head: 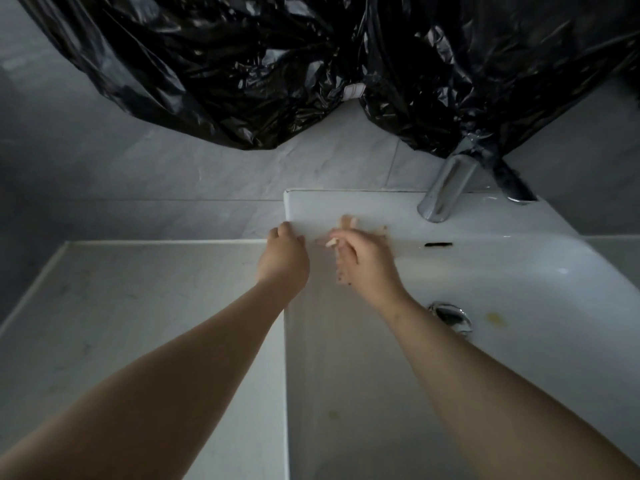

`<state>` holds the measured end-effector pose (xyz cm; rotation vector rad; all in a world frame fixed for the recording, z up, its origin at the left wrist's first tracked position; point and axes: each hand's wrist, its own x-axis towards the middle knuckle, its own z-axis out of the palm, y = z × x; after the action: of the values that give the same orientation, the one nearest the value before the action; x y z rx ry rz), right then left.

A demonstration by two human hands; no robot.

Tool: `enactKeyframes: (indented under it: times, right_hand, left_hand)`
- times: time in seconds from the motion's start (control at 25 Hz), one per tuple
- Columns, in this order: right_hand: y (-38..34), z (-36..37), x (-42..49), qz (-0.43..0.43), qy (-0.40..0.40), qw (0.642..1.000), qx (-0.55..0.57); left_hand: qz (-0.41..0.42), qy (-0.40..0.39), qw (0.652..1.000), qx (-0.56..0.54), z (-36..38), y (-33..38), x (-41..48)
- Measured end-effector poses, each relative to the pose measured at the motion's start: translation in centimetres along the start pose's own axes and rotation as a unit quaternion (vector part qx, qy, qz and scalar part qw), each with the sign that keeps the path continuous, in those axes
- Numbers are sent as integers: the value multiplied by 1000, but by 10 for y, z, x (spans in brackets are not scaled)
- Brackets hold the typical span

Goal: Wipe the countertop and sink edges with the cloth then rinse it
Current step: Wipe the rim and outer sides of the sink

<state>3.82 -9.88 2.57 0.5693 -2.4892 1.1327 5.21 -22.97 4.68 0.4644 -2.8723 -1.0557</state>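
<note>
Peeking past fingers point(346, 245) of right hand point(367, 268), cloth point(346, 221) on sink rim point(381, 207).

A white rectangular ceramic sink point(346, 207) stands on a pale grey marbled stone countertop point(138, 306), which extends to its left with faint dark marks. Brownish smears mark the sink's back rim. There a small pale beige cloth point(331, 242) shows only as a blurred scrap.

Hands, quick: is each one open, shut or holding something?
Left hand: fingers curled over the sink rim, gripping it.
Right hand: too blurred to tell; a pale bit shows beside it.
</note>
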Motion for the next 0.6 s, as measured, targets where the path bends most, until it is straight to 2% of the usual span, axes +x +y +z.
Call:
enactKeyframes:
  times: [0.08,0.16,0.28,0.36,0.44,0.48,0.56,0.6]
  right_hand:
    - [-14,-14,-16,65,-14,997,30]
    - [-16,-31,-33,149,22,987,61]
    - [-14,-61,-53,268,59,959,67]
    - [-16,-75,-68,313,12,944,106]
    - [-27,-78,-90,303,-82,929,195]
    - [-31,-72,-102,274,-153,931,188]
    - [-30,-51,-119,153,-279,943,97]
    - [-31,-42,-127,83,-341,934,61]
  left_hand:
    - [31,-34,998,50,-1,-6,-15]
    - [66,-43,992,101,-2,-12,-32]
    - [151,1,974,170,-4,-9,-65]
    - [199,28,968,151,-1,-7,-88]
    - [232,44,961,146,2,-15,-107]
    - [231,52,962,138,3,-22,-115]
    - [216,66,970,93,3,-34,-125]
    - [208,67,972,84,2,-37,-129]
